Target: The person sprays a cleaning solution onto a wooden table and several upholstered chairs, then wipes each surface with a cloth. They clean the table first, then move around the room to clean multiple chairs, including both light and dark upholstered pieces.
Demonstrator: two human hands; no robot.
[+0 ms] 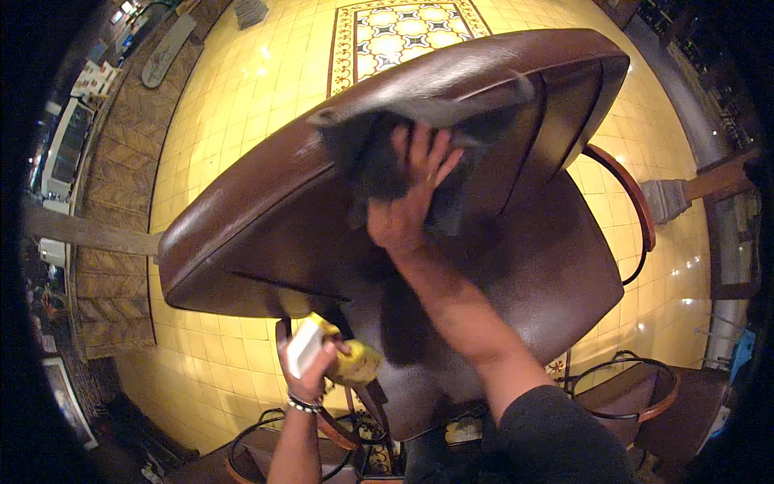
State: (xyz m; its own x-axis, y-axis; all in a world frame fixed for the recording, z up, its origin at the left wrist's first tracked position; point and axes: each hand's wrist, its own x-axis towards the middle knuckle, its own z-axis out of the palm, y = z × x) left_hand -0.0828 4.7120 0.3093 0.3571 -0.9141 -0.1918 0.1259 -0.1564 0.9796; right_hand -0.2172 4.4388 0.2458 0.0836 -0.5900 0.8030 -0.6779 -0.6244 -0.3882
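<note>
A large chair with a brown leather-like backrest [242,218] and seat [548,266] fills the middle. My right hand [411,185] holds a dark grey cloth [363,153] against the upper front of the backrest, its fingers spread over the fabric. The cloth's upper edge is smeared by motion. At the lower left, my left hand [310,363] is closed around a spray bottle [359,365], yellow with a white and yellow trigger head. The bottle is tilted beside the seat's left side, below the backrest. A beaded bracelet circles my left wrist.
A curved wooden armrest [637,194] stands at the chair's right. More brown chairs with round dark frames [629,387] are close by at the lower right and lower left. Yellow tiles [234,105] cover the floor, with a patterned tile panel [411,36] beyond the chair. Wooden posts [89,230] stand at both sides.
</note>
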